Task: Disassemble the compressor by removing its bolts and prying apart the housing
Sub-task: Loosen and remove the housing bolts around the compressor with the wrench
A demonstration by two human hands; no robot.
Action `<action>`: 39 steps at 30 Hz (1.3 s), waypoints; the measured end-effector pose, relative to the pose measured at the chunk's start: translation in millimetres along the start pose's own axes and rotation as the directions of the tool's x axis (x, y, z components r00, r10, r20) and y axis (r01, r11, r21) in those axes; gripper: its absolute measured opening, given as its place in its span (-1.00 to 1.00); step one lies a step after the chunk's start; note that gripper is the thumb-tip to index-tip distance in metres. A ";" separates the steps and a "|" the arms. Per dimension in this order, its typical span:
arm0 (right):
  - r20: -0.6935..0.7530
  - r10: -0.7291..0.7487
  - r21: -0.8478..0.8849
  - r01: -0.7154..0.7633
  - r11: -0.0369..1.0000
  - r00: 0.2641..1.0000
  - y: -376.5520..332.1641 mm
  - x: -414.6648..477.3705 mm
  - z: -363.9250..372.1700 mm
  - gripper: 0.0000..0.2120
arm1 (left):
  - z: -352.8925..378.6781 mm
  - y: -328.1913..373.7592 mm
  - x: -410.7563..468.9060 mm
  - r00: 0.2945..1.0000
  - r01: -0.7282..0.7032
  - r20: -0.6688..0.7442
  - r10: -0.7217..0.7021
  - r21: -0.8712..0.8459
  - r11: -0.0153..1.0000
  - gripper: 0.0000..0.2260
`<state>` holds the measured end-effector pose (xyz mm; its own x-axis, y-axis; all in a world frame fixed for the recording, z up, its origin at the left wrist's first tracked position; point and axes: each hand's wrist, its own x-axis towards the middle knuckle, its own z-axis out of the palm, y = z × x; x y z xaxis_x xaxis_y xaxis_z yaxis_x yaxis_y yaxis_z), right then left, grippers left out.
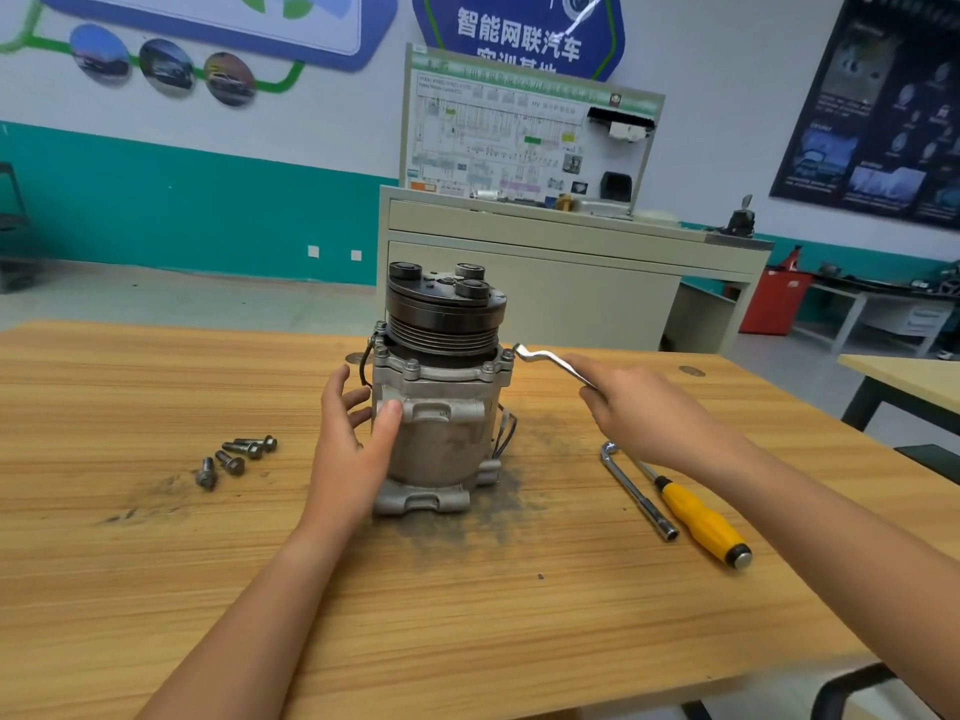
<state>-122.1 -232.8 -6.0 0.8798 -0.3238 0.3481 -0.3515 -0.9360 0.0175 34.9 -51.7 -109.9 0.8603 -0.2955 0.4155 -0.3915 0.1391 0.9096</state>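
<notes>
Wrench [545, 358] set on the compressor [441, 433].
It stands upright mid-bench [156, 563]; the left hand [353, 444] rests spread fingers [345, 397] against its housing, the right hand [639, 413] clenches the wrench, its head on a flange bolt [506, 354].

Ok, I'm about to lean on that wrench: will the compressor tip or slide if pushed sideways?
Likely heavy: the compressor is cast metal with a pulley on top. Standing on end, tall for its base, it could tip under a high push. Dark grime on the table may let it slide; the left hand braces its side.
</notes>
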 end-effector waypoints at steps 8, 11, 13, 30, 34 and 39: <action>-0.047 -0.049 -0.439 0.023 0.898 0.998 -23.0 4.9 -12.9 -0.39 | -2.8 3.2 -1.8 1.000 -0.002 0.020 0.002 -0.005 1.000 -0.38; 0.009 -0.090 -0.563 0.079 0.823 0.996 -37.2 2.5 -21.2 -0.43 | -7.6 3.9 -0.1 1.000 0.011 0.028 -0.010 -0.038 0.999 -0.22; 0.036 -0.107 -0.597 0.107 0.795 0.994 -42.7 2.1 -24.8 -0.44 | -9.4 2.3 0.8 1.000 0.009 0.022 -0.008 -0.041 0.999 -0.21; 0.007 -0.145 -0.562 0.124 0.818 0.989 -36.5 4.0 -17.4 -0.60 | -10.5 -7.4 9.6 0.998 -0.050 0.024 0.050 -0.003 0.999 -0.40; 0.031 -0.145 -0.662 0.129 0.738 0.989 -52.7 0.6 -18.7 -0.68 | -11.8 -5.3 9.8 0.997 -0.068 0.042 0.066 0.050 0.996 -0.43; 0.037 -0.108 -0.623 0.108 0.775 0.993 -46.5 5.3 -22.4 -0.81 | -11.0 -3.7 8.6 0.996 -0.082 0.030 0.079 0.135 0.987 -0.40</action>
<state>-108.3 -187.8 16.0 0.9240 -0.2253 0.3090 -0.3768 -0.6746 0.6348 47.3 -44.4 -109.8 0.8165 -0.3123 0.4857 -0.5013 0.0341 0.8646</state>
